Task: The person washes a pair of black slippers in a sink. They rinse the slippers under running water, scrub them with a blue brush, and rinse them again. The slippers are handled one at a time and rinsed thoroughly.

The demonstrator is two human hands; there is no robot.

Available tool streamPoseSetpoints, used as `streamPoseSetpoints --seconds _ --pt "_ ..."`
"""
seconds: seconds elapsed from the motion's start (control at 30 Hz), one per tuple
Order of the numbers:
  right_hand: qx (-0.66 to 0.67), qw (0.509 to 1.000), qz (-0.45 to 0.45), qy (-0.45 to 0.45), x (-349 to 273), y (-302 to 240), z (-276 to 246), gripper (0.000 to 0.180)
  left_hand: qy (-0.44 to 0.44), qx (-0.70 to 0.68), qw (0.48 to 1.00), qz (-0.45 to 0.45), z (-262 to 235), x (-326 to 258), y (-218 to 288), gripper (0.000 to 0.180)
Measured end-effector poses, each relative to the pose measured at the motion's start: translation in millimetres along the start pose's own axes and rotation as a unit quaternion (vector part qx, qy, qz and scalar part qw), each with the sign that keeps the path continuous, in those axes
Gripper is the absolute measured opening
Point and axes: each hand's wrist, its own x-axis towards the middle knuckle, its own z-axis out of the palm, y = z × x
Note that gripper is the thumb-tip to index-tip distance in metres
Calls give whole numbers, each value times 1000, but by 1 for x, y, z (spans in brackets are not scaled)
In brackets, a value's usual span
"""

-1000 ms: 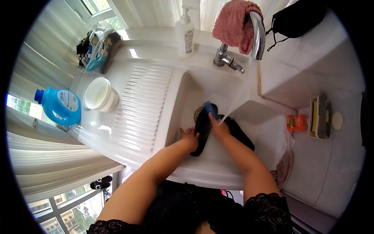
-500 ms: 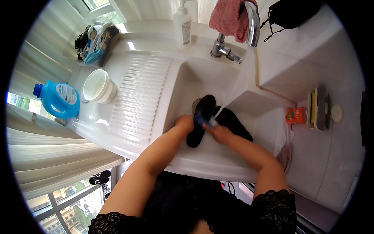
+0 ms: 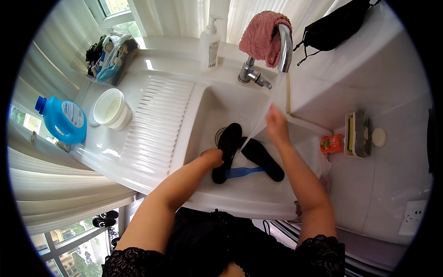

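Observation:
Two black shoes lie in the white sink point(image 3: 217, 99) under running water. My left hand point(image 3: 212, 158) is closed on the edge of the left shoe point(image 3: 229, 141). The right shoe point(image 3: 263, 159) lies slanted beside it. Across the lower ends of both rests a blue brush point(image 3: 244, 171), which neither hand holds. My right hand point(image 3: 277, 127) is raised over the sink beside the water stream, below the faucet point(image 3: 286, 48); its fingers are smeared by motion. A small tap handle point(image 3: 263, 83) sits at the faucet's base.
A pink cloth point(image 3: 264, 39) hangs over the faucet. Left of the ribbed washboard point(image 3: 157, 124) stand a white tub point(image 3: 113, 111) and a blue detergent bottle point(image 3: 64, 120). A pump bottle point(image 3: 210, 48) stands behind. An orange package point(image 3: 332, 144) and a soap holder point(image 3: 356, 136) are at right.
My right hand has let go of the blue brush and risen toward the faucet. The brush now lies across the shoes. My left hand stays at the left shoe. The whole view has shifted slightly.

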Motion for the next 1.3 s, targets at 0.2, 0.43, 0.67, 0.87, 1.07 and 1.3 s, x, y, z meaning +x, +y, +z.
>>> streamPoseSetpoints --seconds 0.2,0.43,0.67,0.87,1.07,1.3 --pt "394 884 250 24 97 -33 -2 40 57 -67 994 57 -47 -20 16 36" --pt "434 861 266 -27 71 -37 0 46 153 -147 974 76 -82 -50 28 37" --pt "-430 724 1 -539 -127 34 28 41 195 -222 949 111 -88 -119 7 33" --pt "-393 786 -113 -464 -124 46 20 26 234 -313 912 128 -78 -170 -25 27" --pt "-377 852 -71 -356 -116 3 -1 12 377 -253 880 141 -81 -208 -57 23" --pt "-341 899 18 -276 -122 -38 -1 19 637 -132 758 54 -203 -224 -146 23"
